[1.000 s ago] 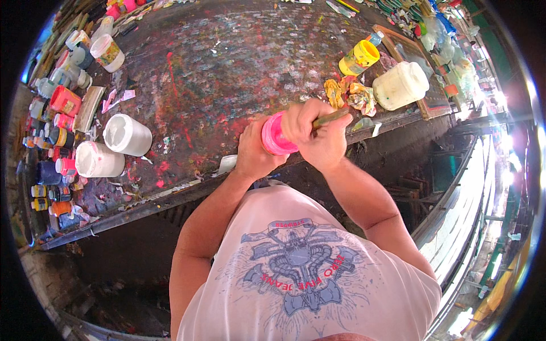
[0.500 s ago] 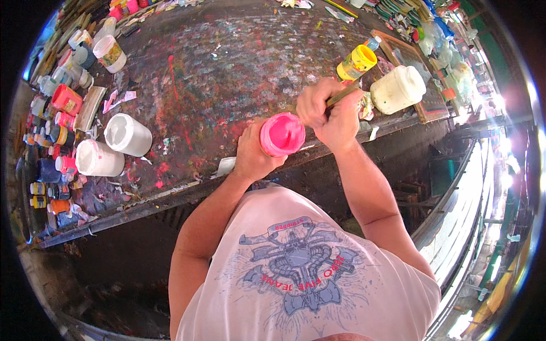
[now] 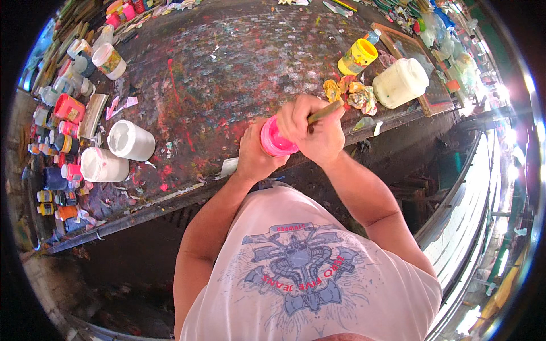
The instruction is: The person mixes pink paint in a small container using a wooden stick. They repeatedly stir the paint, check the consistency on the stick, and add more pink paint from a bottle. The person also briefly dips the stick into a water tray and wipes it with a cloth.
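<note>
My left hand (image 3: pixel 254 156) is wrapped round a jar of bright pink paint (image 3: pixel 275 143) at the table's near edge. The jar's open mouth faces up toward me. My right hand (image 3: pixel 319 135) is closed on a flat wooden stick (image 3: pixel 326 111), whose upper end juts out past the thumb. The fingers of this hand lie over the right side of the jar's mouth; the stick's lower end is hidden behind them. Crumpled yellow and patterned paper (image 3: pixel 362 98) lies just beyond my right hand, near a yellow jar (image 3: pixel 358 57) and a large whitish jar (image 3: pixel 400 83).
Two white tubs (image 3: pixel 132 141) stand left on the paint-stained table (image 3: pixel 210 85). Behind them, several small paint jars (image 3: pixel 69 108) crowd the left edge. A wooden frame (image 3: pixel 435 99) leans at the right end, beside plastic bags (image 3: pixel 449 45).
My right hand has moved left with the stick, from beside the pink jar to over its mouth. The crumpled paper has come into fuller view. My left hand keeps its hold.
</note>
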Available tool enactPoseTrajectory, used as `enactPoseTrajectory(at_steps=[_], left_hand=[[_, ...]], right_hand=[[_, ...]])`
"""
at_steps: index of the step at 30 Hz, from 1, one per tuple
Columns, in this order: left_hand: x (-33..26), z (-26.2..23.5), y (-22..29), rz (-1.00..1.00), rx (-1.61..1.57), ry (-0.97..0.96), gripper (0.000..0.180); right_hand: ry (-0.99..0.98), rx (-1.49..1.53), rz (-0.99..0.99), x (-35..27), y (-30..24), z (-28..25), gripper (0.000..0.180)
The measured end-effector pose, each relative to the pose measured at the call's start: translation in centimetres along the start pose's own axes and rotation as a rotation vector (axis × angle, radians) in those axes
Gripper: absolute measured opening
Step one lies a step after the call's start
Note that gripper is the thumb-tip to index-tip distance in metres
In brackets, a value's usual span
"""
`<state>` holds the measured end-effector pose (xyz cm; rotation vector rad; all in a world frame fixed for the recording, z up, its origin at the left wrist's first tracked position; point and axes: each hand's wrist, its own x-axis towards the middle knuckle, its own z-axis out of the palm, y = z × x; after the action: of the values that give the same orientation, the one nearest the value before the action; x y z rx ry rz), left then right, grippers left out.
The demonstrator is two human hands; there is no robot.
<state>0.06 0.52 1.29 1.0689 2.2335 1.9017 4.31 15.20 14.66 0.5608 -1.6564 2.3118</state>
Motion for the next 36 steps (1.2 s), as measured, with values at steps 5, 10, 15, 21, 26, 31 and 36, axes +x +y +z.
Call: enactPoseTrajectory(at_steps=[5,10,15,21,26,31,36], left_hand=[[0.0,0.1,-0.3,0.04,0.033,0.033,0.079],[0.0,0.4,-1.1,0.011,-0.045,0.009,0.083],[-0.1,0.2,0.0,0.036,0.054,0.024,0.086],[-0.4,0.6,0.0,0.057,0.087,0.044,0.09],[-0.5,0.5,0.1,0.001,0.07,0.022,0.089],[-0.6,0.4,-0.6,0.023,0.068,0.015,0.092],[-0.3,0.3,-0.4,0.01,0.09,-0.024,0.094]], right_hand=[[-0.081,0.092,0.17,1.5,-3.8,-2.1,0.087],[-0.131,0.027,0.104,1.8,0.4,0.0,0.087],[0.003,-0.086,-0.043,3.0,1.9,-2.5,0.08],[0.235,-0.273,-0.058,1.1,-0.4,-2.2,0.07],[0.711,-0.114,0.009,-0.4,-1.8,0.2,0.06],[0.937,0.13,-0.055,1.5,-6.7,-0.8,0.051],[0.873,0.122,-0.124,1.7,-12.2,-0.5,0.047]])
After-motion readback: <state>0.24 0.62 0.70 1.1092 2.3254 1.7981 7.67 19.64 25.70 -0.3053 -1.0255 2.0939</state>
